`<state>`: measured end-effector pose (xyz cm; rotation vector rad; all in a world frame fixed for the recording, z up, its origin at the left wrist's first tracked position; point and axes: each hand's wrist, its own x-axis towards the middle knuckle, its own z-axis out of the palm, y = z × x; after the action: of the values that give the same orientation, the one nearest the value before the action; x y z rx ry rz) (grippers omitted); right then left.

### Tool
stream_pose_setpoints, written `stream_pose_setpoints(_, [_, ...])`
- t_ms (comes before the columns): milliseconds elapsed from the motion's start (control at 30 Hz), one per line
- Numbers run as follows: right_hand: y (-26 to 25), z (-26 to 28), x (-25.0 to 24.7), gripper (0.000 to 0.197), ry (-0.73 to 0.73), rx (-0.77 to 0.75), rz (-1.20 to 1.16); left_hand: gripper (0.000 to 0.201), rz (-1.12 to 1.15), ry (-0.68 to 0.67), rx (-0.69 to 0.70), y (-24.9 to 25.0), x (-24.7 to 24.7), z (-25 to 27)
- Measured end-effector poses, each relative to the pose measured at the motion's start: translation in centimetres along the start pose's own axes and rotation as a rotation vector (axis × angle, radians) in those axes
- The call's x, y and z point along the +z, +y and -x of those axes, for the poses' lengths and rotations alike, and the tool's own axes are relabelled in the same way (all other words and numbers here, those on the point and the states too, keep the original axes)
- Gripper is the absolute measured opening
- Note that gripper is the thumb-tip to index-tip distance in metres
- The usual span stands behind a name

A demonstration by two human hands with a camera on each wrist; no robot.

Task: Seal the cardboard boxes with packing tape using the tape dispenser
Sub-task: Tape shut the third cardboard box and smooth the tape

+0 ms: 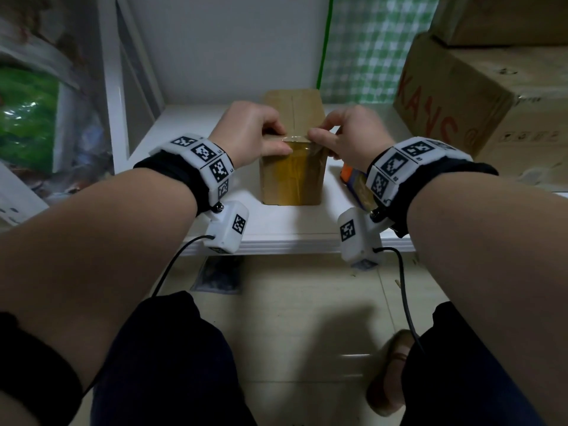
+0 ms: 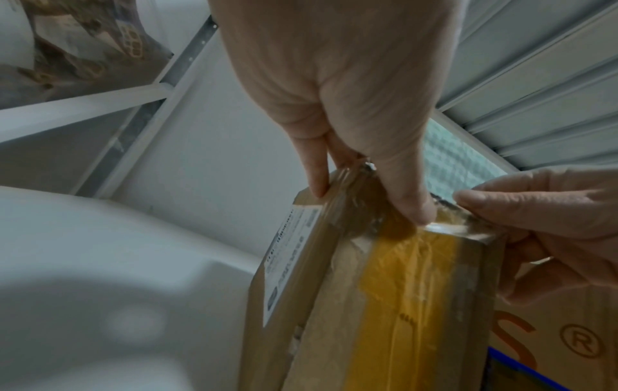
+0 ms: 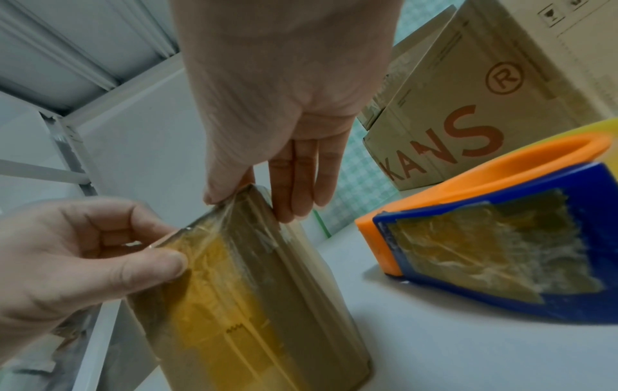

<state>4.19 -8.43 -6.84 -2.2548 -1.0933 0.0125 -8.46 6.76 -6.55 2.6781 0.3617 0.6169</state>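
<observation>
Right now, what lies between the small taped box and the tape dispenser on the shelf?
Only bare white shelf separates the small box from the tape dispenser; the right wrist view shows it.

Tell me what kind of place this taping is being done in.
Probably a storeroom or small packing area: stacked cardboard cartons on a white metal shelf, a tape dispenser lying beside the small box being sealed.
</observation>
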Motion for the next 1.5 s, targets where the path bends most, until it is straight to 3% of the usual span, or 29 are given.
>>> stream_pose_setpoints(333, [0.0, 0.2, 0.0, 0.024, 0.004, -0.001, -0.003, 0.046, -0.211, -0.063, 0.084, 0.4, -0.2, -0.1])
stream_pose_setpoints(600, [0.2, 0.6, 0.1, 0.027, -0.014, -0.012, -0.083, 0.051, -0.268, 0.093, -0.082, 2.2, 1.5, -0.9])
stream_pose_setpoints(900, [1.0, 0.4, 0.8, 0.027, 0.019, 0.000, -0.200, 0.045, -0.362, 0.097, -0.045, 2.7, 2.6, -0.4])
stream_pose_setpoints(1133, [1.2, 0.0, 1.1, 0.024, 0.042, 0.000, -0.235, 0.052, -0.449, 0.098, -0.023, 2.7, 3.0, -0.5])
stream_pose_setpoints(1500, [1.1, 0.6, 0.6, 0.031, 0.006, -0.037, -0.137, 0.051, -0.429, 0.088, 0.012, 2.6, 3.1, 0.0])
